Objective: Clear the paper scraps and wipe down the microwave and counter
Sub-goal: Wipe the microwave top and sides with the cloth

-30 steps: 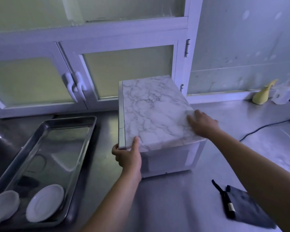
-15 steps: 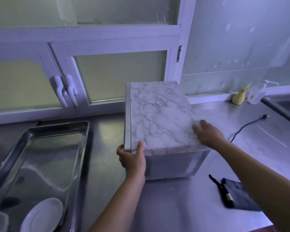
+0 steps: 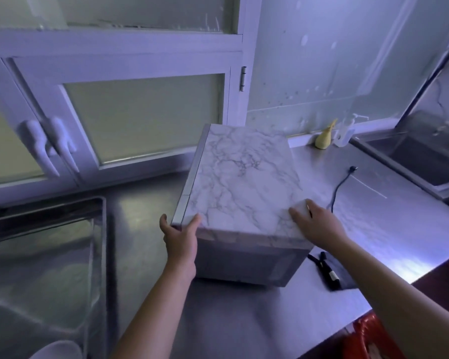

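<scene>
Our left hand [image 3: 180,238] clamps the near left corner of the microwave [image 3: 241,182]: the thumb lies on the marble-patterned top and the fingers [image 3: 164,224] curl round the left side. Our right hand [image 3: 318,225] lies flat on the same top by the near right corner, its fingers [image 3: 297,213] straight and close together, pressing down. A pale patch [image 3: 302,205] shows at those fingertips, and we cannot tell what it is.

The microwave stands on the steel counter [image 3: 244,320], set at an angle to the white cabinet doors [image 3: 140,117] behind it, with its far corner near them. A dark cloth [image 3: 331,277] lies on the counter just beside the microwave's near right corner, partly under our right forearm. To the microwave's right a dark cord [image 3: 338,186] trails across the counter and ends in a plug lying on the steel.

Against the back wall a yellow bottle [image 3: 324,139] and a clear pump bottle [image 3: 346,134] stand side by side, with a sink [image 3: 425,159] to their right. On the left a metal tray [image 3: 62,211] sits apart from the microwave, with a white plate [image 3: 56,351] at the bottom edge. A red item [image 3: 373,338] shows at lower right, below the counter's edge.
</scene>
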### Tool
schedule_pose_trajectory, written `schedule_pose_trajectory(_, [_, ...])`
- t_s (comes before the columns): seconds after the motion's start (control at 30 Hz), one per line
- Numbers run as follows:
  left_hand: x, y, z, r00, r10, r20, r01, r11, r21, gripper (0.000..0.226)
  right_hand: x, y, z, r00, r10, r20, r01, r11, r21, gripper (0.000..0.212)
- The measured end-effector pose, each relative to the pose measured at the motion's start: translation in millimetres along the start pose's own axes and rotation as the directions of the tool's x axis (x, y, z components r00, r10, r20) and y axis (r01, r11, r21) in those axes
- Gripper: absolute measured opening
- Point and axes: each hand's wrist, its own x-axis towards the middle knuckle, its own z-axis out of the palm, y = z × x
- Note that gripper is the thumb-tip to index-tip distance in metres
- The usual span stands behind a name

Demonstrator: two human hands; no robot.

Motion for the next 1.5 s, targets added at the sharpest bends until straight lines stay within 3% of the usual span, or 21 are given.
schedule_pose_trajectory(0.23, [40.9,25.1,-17.8,0.992,-0.035,0.125,0.038,0.999,-0.017,0.101,-41.6,-23.0,3.5,0.998,0.032,-0.059,-0.034,0.998,-0.050,0.052])
schedule_pose_trajectory(0.43, [80.5,51.9,-32.9,0.975,-0.020,0.221,0.017,1.000,0.019,0.105,-66.7,-53.8,9.8,0.999,0.038,-0.006,-0.038,0.998,0.048,0.052])
schedule_pose_trajectory(0.67, [80.9,36.7,-36.3,0.996,0.025,0.084,-0.019,0.998,-0.068,0.092,-90.7,-57.2,21.5,1.000,-0.027,0.011,0.024,0.979,0.204,0.044])
schedule_pose_trajectory(0.83, [67.7,29.1,-26.8,0.996,0.018,-0.085,-0.026,0.996,-0.089,0.098,-85.8,-41.5,18.0,0.988,-0.123,0.090,0.088,0.944,0.319,0.038])
schedule_pose_trajectory(0.93, [45.7,29.1,-16.6,0.973,0.107,-0.203,-0.110,0.994,-0.002,0.094,-71.8,-18.9,6.6,0.978,-0.135,0.156,0.069,0.925,0.373,0.053])
schedule_pose_trajectory(1.1, [-37.7,7.9,19.5,0.948,0.284,-0.141,-0.276,0.958,0.072,0.084,-4.0,29.8,-33.6,0.996,-0.084,-0.017,0.081,0.858,0.508,0.034])
schedule_pose_trajectory(1.2, [-81.8,-15.7,47.5,0.956,0.271,-0.111,-0.262,0.961,0.087,0.085,51.2,54.6,-49.3,0.996,-0.067,-0.064,0.089,0.890,0.447,0.048])
schedule_pose_trajectory(1.3, [-107.0,-31.8,71.8,0.964,0.220,-0.150,-0.211,0.975,0.072,0.092,103.3,65.7,-49.3,0.989,-0.147,-0.028,0.149,0.943,0.296,0.067])
schedule_pose_trajectory(1.5, [-112.9,-33.7,107.9,0.939,0.170,-0.299,-0.212,0.970,-0.115,0.081,198.4,58.9,-57.5,0.985,-0.173,-0.019,0.174,0.979,0.109,0.074])
